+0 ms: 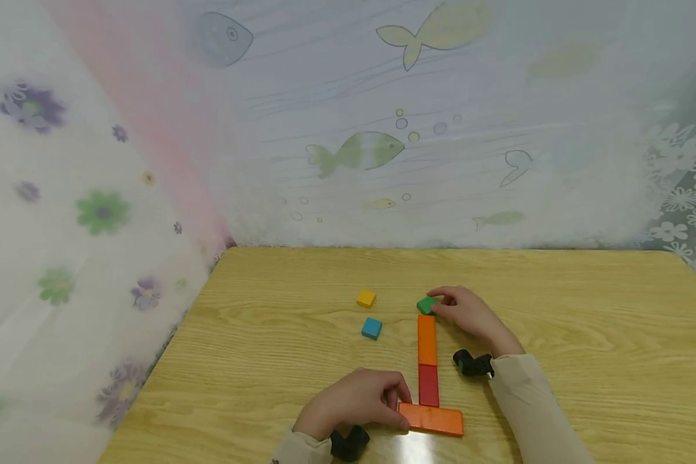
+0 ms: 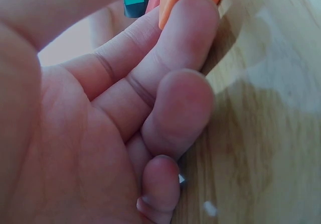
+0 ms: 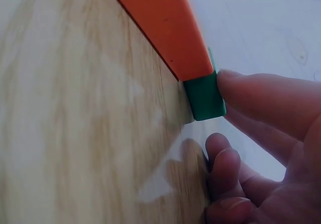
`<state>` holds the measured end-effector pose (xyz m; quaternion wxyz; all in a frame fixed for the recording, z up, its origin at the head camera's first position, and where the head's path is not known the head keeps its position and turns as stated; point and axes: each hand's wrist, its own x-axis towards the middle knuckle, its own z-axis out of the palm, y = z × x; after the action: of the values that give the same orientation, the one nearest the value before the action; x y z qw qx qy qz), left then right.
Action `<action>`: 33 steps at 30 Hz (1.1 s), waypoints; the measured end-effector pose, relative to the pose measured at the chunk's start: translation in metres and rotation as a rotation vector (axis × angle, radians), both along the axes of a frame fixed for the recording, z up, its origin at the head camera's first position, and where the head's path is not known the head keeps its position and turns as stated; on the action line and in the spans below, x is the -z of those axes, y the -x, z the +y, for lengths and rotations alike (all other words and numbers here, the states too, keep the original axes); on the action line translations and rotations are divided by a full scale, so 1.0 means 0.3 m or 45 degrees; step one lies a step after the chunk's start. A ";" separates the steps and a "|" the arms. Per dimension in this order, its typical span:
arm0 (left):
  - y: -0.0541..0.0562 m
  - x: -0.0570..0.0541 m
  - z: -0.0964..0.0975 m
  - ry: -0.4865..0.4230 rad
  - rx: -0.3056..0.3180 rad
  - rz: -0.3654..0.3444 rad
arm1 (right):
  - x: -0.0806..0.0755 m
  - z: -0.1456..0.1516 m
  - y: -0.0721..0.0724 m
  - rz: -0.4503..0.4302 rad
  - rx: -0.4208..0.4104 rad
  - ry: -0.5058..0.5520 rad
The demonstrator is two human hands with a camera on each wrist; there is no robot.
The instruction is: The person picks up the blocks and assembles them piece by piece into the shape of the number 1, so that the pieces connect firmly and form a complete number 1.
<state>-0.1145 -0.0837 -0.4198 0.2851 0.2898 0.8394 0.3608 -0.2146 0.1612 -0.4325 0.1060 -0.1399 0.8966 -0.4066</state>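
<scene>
My left hand (image 1: 362, 399) pinches the left end of a long orange block (image 1: 435, 420) lying crosswise, thumb in front and index finger behind. Its other fingers curl inward in the left wrist view. From that block's back edge a red block (image 1: 428, 385) runs away from me, followed end to end by a second orange block (image 1: 426, 340). At the far end of this row, a small green block (image 1: 425, 305) is held between the thumb and fingers of my right hand (image 1: 464, 312). In the right wrist view the green block (image 3: 205, 98) sits turned against the orange block's end.
Left of the row, a blue square block (image 1: 372, 328) and a yellow square block (image 1: 367, 298) lie apart on the wooden table (image 1: 278, 361). Black wrist cameras (image 1: 472, 364) are worn on both wrists. A fish-patterned curtain (image 1: 348, 193) hangs behind the table.
</scene>
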 end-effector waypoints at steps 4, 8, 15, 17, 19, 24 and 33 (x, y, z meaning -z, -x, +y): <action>0.001 0.001 0.000 -0.003 0.000 -0.003 | -0.002 0.002 0.000 -0.015 0.001 0.009; 0.002 0.003 0.003 0.006 0.004 0.006 | -0.005 0.010 -0.002 -0.042 -0.001 0.038; 0.004 0.009 0.004 0.012 -0.004 0.015 | -0.001 0.016 0.008 -0.067 -0.064 0.061; 0.005 0.010 0.003 0.008 -0.006 0.015 | 0.000 0.016 0.010 -0.058 -0.078 0.057; 0.005 0.010 0.002 0.006 -0.006 0.017 | 0.001 0.014 0.011 -0.048 -0.085 0.050; 0.005 0.004 -0.002 -0.015 -0.005 -0.015 | 0.000 0.010 0.011 -0.036 -0.082 0.047; 0.012 -0.002 0.001 -0.017 -0.056 -0.082 | -0.001 0.006 0.010 -0.009 -0.059 0.026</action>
<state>-0.1180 -0.0833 -0.4192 0.3021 0.2616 0.8334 0.3818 -0.2176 0.1629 -0.4322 0.1173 -0.1603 0.8885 -0.4138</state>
